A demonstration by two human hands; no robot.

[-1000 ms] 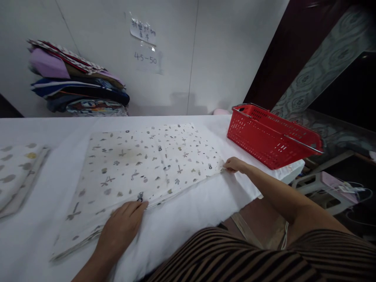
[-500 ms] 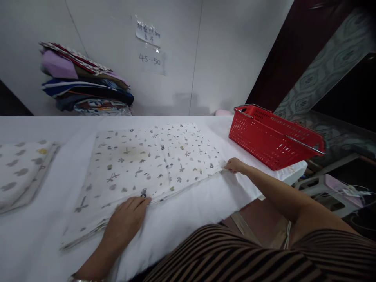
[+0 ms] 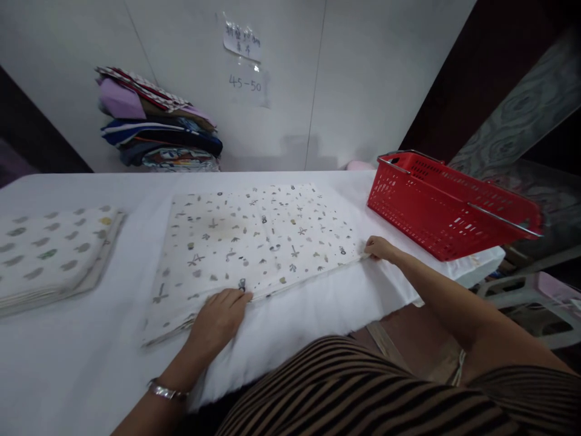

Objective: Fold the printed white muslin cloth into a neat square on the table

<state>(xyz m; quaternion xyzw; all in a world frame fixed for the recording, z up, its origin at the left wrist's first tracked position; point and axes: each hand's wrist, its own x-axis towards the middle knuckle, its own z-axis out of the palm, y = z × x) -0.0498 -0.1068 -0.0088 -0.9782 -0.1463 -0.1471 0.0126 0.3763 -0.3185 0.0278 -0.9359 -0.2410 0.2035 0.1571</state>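
A white-covered counter [image 3: 68,363] is seen with a folded printed cloth [image 3: 254,242] laid flat at its middle and a red basket [image 3: 454,212] near its right end. The cloth is judged light, soft and limp, best taken at its corners or along an edge. The left hand [image 3: 220,318] is pressed open and flat on the near edge, gripping nothing. The right hand [image 3: 381,248] is curled at the near right corner, but whether the corner is pinched cannot be told.
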